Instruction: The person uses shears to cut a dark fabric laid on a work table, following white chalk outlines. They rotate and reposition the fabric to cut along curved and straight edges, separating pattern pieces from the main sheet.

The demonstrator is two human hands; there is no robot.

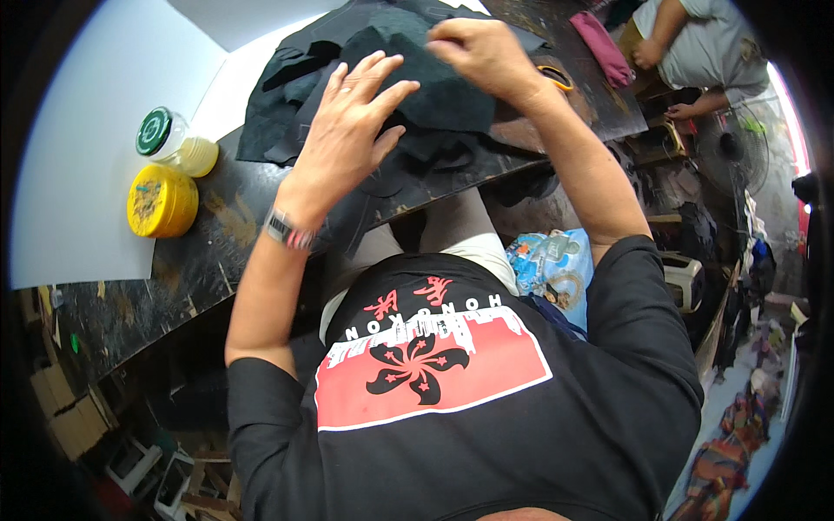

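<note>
Dark green-black sheets, apparently leather [417, 65], lie in an uneven, overlapping pile at the far side of the worktable [208, 260]. Over the pile's left part, my left hand [356, 126] is open, its fingers spread and nothing held. My right hand [482, 56] is above the right part with its fingers curled closed; whatever they may hold is hidden. Just beyond the right wrist show the orange handles of what look like scissors [556, 78]. A brown piece [519, 133] sits partly under the pile's right edge.
At left stand a glass jar with a green lid [178, 143] and a yellow tub [162, 201], before white boards [78, 174]. A pink case [601, 48] lies far right, near another person [708, 43]. A blue plastic bag [556, 260] and a fan [734, 143] are right of me.
</note>
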